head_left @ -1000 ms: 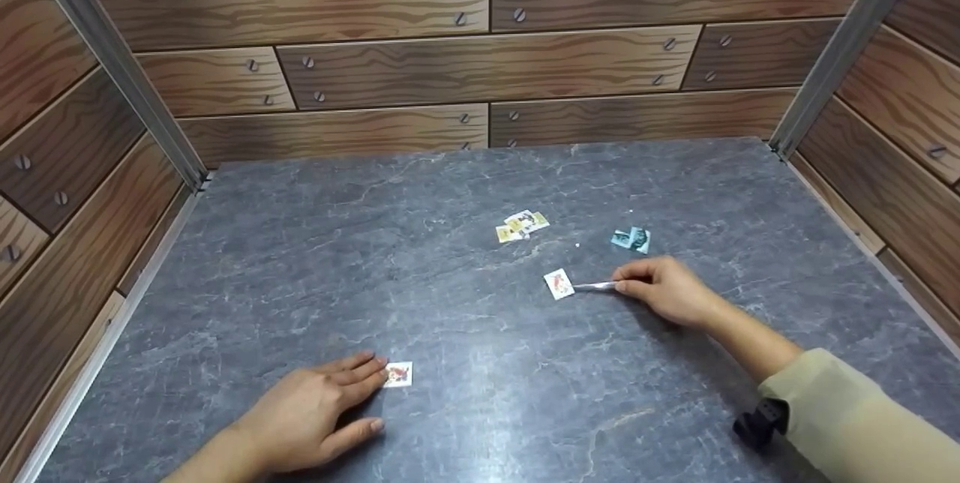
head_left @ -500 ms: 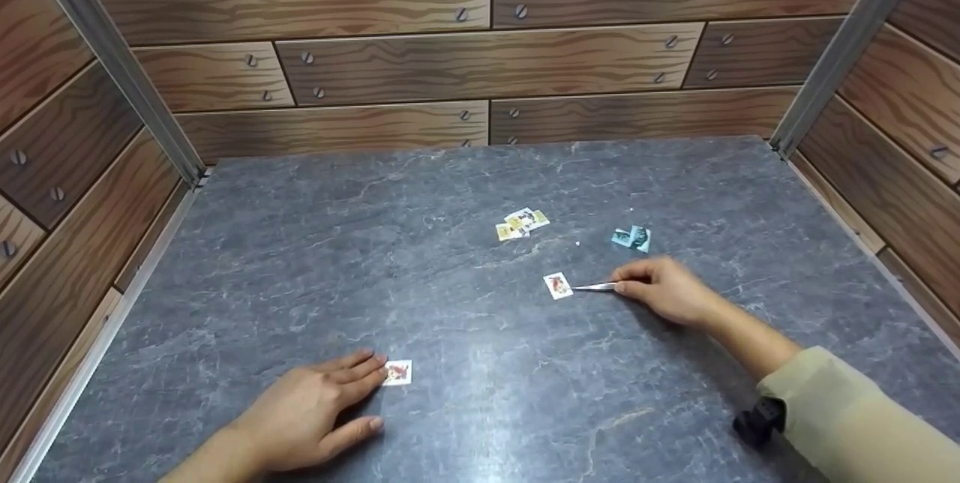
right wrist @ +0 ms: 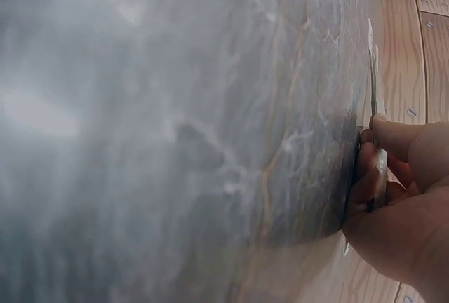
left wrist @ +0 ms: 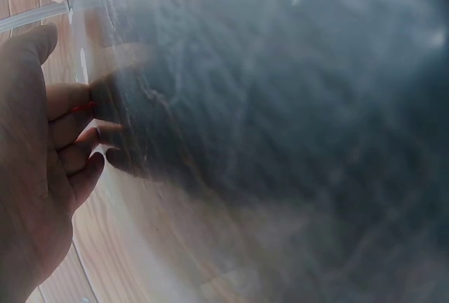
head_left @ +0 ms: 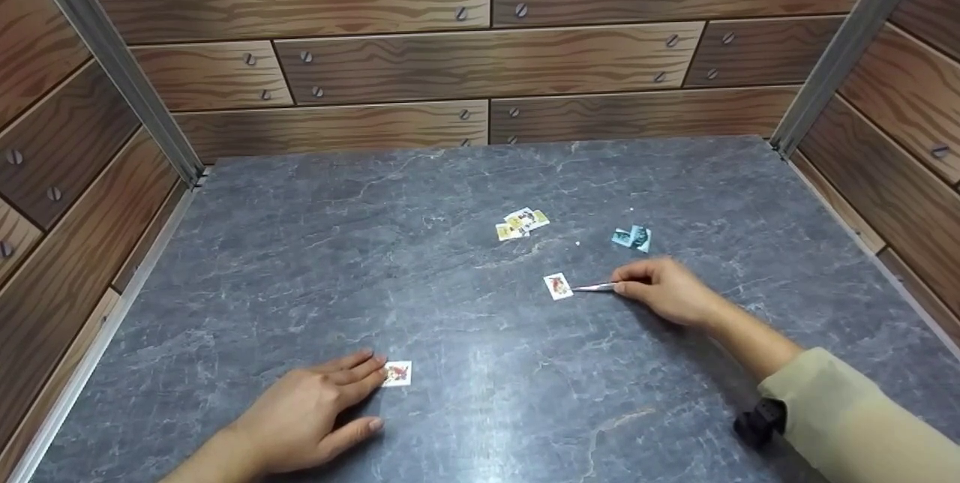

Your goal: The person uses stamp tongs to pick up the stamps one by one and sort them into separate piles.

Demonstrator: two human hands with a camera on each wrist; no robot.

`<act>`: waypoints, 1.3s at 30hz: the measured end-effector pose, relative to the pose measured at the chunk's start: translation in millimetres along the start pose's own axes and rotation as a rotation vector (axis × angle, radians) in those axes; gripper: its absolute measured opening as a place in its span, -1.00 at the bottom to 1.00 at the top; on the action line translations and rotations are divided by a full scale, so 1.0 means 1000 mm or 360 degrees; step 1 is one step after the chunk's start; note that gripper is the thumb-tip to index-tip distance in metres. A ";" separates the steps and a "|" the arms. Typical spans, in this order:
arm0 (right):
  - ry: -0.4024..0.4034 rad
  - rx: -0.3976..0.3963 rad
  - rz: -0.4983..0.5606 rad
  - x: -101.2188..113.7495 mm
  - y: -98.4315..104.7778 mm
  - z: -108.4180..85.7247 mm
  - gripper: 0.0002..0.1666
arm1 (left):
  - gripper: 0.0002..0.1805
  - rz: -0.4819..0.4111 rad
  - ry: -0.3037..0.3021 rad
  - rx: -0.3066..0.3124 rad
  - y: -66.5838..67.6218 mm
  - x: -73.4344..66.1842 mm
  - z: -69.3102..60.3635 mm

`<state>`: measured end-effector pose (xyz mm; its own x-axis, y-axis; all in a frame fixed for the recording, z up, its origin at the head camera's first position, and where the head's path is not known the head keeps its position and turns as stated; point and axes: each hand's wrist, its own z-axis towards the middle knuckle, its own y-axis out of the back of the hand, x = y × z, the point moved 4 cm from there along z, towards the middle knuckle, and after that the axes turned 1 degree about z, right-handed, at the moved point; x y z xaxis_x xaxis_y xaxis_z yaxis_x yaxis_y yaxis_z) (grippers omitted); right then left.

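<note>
My left hand (head_left: 319, 412) rests on the grey tabletop with its fingers extended. Its fingertips touch the left edge of a small white paper piece (head_left: 397, 373) with a red print, and cover part of it. My right hand (head_left: 670, 292) pinches slim metal tweezers (head_left: 595, 287) between thumb and fingers, also seen in the right wrist view as tweezers (right wrist: 374, 85) pointing away from the hand. The tweezers' tips meet the right edge of another white piece with a red print (head_left: 558, 286). Whether they grip it is too small to tell.
Overlapping yellow-and-white printed pieces (head_left: 523, 223) lie farther back on the marbled tabletop (head_left: 360, 258). Teal printed pieces (head_left: 632, 238) lie just beyond my right hand. Tiny white specks dot the table near them. Wood-patterned walls (head_left: 375, 70) enclose the back and both sides.
The printed piece at the tweezers' tips has shifted very slightly, and its print shows more clearly. Both hands stay in almost the same place.
</note>
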<state>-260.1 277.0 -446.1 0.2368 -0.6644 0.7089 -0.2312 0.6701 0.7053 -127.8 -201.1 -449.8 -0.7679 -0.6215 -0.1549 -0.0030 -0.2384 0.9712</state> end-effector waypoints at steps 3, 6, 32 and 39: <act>-0.0007 -0.0008 0.0013 -0.001 0.000 0.000 -0.84 | -0.36 -0.0001 -0.0006 -0.0003 0.000 0.000 0.000; -0.0009 -0.0011 0.0026 -0.002 0.000 0.000 -0.82 | -0.36 0.0004 -0.0008 -0.0007 0.000 0.000 0.000; -0.0072 -0.0119 0.0175 0.002 0.002 -0.007 -0.78 | -0.33 0.0038 0.0011 0.0004 0.000 -0.002 -0.001; 0.0026 -0.0065 0.0204 0.028 -0.011 -0.010 -0.77 | -0.33 0.0030 0.0018 0.0035 0.000 -0.001 0.000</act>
<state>-241.1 254.6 -434.0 0.2234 -0.5669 0.7929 -0.2221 0.7625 0.6077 -126.5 -200.5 -449.9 -0.7605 -0.6344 -0.1384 -0.0028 -0.2100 0.9777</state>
